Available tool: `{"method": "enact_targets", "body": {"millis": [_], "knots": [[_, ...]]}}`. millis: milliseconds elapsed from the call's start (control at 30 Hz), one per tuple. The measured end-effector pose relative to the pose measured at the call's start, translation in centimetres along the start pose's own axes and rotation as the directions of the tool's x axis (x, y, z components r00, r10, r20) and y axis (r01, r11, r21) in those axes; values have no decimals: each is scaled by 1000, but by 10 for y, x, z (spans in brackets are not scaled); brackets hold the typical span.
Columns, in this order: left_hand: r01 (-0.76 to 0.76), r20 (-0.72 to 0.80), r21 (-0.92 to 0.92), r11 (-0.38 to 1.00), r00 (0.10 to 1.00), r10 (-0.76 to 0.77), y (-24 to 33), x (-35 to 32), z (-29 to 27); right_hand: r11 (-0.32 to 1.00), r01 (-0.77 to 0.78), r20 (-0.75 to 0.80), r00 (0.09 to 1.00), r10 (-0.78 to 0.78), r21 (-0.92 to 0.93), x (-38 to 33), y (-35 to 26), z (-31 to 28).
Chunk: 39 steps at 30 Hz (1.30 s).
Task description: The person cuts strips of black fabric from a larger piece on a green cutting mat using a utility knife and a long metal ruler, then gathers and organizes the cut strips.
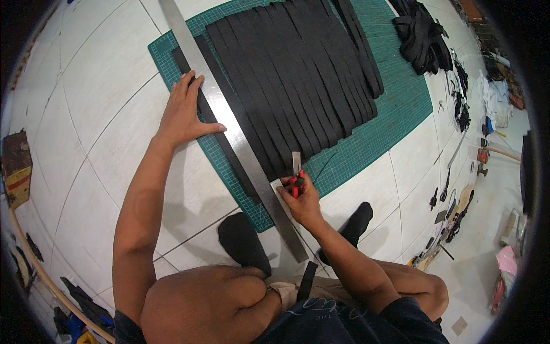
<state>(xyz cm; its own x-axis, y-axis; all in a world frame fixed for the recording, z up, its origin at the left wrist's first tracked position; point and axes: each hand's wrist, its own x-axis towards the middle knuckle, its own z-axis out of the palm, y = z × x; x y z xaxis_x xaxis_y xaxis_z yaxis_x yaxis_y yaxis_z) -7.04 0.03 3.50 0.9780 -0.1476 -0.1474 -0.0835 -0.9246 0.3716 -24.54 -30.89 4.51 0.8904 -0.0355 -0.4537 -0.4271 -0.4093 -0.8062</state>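
the left hand (184,110), in the upper left of the frame, lies flat with its fingers stretched long and close together and the thumb spread out to the right. its palm and fingers press on a narrow black strip of material (213,123) and its thumb tip reaches the long flat steel ruler (229,123), which runs diagonally from the top centre of the frame down to the lower centre. the strip lies just left of the ruler, along its edge, on the green gridded cutting mat (395,97).

the right hand (301,200), just below the centre of the frame, is curled tight around a red-handled utility knife (296,175), whose pale blade points up toward the top of the frame. the blade sits just right of the ruler's edge, at the lower end of a wide sheet of black material cut into many parallel strips (298,74), which covers most of the mat in the upper centre.

the mat rests on a pale tiled floor (86,86). a loose heap of black straps (421,34) lies at the upper right, off the mat's corner. two feet in black socks (246,241) stand on the tiles in the lower centre, either side of the ruler's near end.
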Motion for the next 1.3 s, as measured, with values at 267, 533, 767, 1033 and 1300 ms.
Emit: {"method": "enact_targets", "body": {"millis": [267, 533, 767, 1033, 1300], "knots": [[-41, -20, -52, 998, 999, 40, -7, 0, 0, 992, 30, 24, 999, -27, -120, -2, 4, -3], [7, -139, -229, 973, 990, -40, -19, 30, -20, 925, 19, 32, 999, -7, -378, -11, -11, -5], [-78, -418, -126, 989, 908, 18, -36, 50, 13, 988, 91, -54, 994, -98, -125, 42, -57, -20], [-70, -443, -174, 982, 896, -15, -31, 53, 15, 967, 234, -10, 972, -236, -101, 228, -181, 64], [-59, -460, -208, 976, 887, -44, -34, 50, 16, 921, 231, -54, 964, -260, -313, 279, -229, 118]]}}
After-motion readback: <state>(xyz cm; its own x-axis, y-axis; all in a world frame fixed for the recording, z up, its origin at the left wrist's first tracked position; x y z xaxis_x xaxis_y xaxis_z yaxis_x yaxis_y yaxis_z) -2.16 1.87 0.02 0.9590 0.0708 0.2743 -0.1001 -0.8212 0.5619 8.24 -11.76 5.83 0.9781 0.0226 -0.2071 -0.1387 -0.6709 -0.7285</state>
